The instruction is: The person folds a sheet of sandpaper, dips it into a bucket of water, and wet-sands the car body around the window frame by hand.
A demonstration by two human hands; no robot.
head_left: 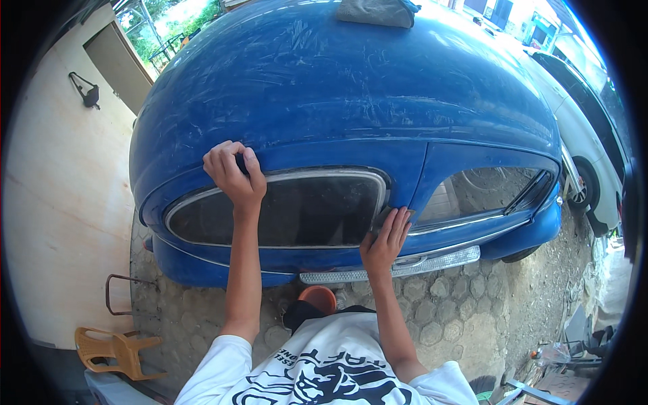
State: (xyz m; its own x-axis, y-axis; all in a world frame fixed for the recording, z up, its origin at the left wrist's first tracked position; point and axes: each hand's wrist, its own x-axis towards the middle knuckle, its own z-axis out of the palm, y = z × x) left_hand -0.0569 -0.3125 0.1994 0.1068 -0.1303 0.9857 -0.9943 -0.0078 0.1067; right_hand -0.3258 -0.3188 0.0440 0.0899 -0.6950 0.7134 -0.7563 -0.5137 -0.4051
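In front of me stands a rounded blue car (317,101) with pale smears over its roof. My left hand (236,172) rests above the dark side window (304,209), its fingers curled together and the thumb a little apart. Whether anything is inside that hand is hidden. My right hand (388,239) lies against the blue pillar between the side window and the door window (466,196), fingers stretched and held together. A small thin sheet (411,212), dark and brownish at its edges, shows under those fingers, pressed to the paint.
A folded grey cloth (374,12) lies on the roof. Below the car are a ridged running board (432,263) and a reddish bucket (318,298) by my feet. A yellow-brown plastic chair (120,351) stands left by the wall. Another car (580,128) is at the right.
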